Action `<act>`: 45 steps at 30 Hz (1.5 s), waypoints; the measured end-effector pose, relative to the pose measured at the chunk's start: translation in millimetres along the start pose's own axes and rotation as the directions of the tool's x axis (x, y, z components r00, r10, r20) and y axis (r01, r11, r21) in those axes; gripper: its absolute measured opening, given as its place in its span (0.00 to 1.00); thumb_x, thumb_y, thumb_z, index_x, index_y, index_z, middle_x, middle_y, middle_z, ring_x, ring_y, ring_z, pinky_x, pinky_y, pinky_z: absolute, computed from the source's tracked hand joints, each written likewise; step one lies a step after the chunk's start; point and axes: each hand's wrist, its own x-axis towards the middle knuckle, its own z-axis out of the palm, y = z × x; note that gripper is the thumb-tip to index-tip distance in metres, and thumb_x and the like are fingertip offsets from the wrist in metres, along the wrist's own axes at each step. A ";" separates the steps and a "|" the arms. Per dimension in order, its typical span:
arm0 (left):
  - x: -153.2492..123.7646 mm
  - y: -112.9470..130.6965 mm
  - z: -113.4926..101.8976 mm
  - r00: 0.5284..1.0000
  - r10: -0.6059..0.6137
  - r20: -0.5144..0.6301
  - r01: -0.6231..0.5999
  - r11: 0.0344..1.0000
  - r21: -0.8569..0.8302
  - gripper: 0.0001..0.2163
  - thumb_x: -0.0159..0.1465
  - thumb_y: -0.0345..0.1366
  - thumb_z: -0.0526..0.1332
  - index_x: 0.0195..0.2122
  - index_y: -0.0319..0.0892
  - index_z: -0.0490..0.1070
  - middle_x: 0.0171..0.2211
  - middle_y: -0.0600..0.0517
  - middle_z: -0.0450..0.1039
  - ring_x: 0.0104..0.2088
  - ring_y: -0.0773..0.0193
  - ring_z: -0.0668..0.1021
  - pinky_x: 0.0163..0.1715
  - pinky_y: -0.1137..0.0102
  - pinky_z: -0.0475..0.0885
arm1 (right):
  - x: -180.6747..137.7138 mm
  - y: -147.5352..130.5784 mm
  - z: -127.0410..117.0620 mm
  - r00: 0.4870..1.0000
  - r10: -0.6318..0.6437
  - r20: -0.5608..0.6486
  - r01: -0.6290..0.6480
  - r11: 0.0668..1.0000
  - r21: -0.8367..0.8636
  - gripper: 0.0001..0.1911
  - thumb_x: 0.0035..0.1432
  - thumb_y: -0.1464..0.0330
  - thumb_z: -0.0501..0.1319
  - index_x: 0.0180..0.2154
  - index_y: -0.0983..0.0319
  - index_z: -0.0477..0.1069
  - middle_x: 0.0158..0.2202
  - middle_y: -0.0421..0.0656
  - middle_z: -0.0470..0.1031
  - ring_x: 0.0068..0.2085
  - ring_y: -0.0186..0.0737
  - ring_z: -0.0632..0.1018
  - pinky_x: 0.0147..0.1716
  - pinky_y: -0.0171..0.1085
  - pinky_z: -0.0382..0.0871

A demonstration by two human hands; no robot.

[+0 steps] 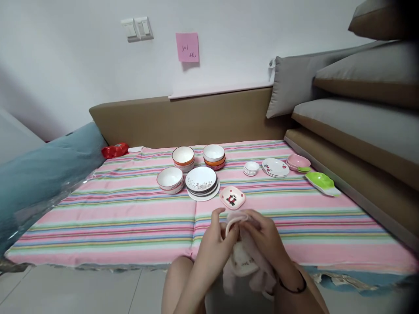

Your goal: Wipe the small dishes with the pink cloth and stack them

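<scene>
Head view: gripping a small pale dish (242, 261) with the left hand (214, 237) and a pinkish cloth (262, 271) with the right hand (267, 237), just nearer than a pink-dotted dish (232, 198), beyond it stacked plates (201, 181) and nested bowls (214, 157).

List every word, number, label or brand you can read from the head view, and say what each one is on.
"301": handwritten on the pink sticky note on the wall.
Second line on that note: handwritten marks, too unclear to read.
Pale dish by the pink cloth: small dark marks, too blurred to tell lettering from pattern.
No brand or label is readable.
</scene>
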 end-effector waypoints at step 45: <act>141.3 -82.4 14.9 0.996 -0.074 0.059 0.095 0.786 -0.610 0.17 0.59 0.46 0.61 0.40 0.36 0.74 0.34 0.47 0.76 0.34 0.60 0.76 0.33 0.70 0.67 | 73.6 84.8 8.2 0.965 0.261 -0.016 -0.166 0.659 0.734 0.21 0.62 0.52 0.49 0.51 0.50 0.70 0.58 0.37 0.68 0.61 0.43 0.66 0.61 0.48 0.59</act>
